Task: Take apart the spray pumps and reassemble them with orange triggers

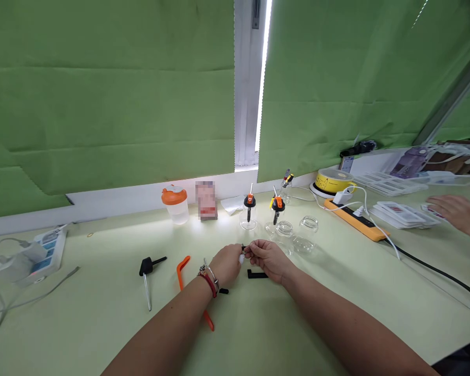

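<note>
Counted on the table (pixel 113 334): two open glass jars (pixel 305 237), two jars with black-and-orange lids (pixel 249 218), one orange-lidded cup (pixel 177 209), one yellow bowl (pixel 332 183), one pink item (pixel 206 199). Two power strips (pixel 356 220), one orange, one white, are also recorded.

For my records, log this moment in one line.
left hand: at small part, grip hidden | right hand: pinching it | nearby: black piece, orange strip | behind: open jars, lidded jars

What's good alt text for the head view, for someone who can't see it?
A person's left hand and right hand meet over a green table, holding something small. Black and orange parts lie nearby, glass jars stand beyond, and a power strip and another person's hand are at right.
</note>
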Demonstrator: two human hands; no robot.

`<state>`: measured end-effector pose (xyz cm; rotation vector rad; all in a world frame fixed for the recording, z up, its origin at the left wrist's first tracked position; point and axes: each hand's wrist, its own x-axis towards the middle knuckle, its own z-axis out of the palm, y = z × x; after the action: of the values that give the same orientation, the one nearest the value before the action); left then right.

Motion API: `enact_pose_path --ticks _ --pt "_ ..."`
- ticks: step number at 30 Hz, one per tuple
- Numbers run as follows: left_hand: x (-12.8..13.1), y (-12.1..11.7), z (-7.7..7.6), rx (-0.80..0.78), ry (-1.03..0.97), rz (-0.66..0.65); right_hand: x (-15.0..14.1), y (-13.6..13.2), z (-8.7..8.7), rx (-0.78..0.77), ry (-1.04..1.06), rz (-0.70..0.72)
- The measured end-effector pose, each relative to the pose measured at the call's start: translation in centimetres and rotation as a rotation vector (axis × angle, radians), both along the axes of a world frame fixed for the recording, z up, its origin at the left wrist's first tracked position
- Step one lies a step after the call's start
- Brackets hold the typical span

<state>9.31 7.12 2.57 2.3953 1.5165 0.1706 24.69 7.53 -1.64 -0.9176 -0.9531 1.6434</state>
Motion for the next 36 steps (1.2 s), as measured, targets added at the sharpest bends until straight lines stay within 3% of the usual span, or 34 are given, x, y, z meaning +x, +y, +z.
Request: enact_pose_path --ticks 21,30,36 --pt "0.2 0.2 -0.6 0.014 0.002 -0.029 0.0 -0.1 0.3 -0.013 0.032 0.017" --pt "-1.2 0.7 0.0 0.012 0.024 0.054 0.0 0.9 -0.6 0.137 -0.481 -0.023" --pt "-3.6 0.5 1.3 0.065 -0.031 0.157 -0.1 1.5 -0.6 0.541 -1.091 0.005"
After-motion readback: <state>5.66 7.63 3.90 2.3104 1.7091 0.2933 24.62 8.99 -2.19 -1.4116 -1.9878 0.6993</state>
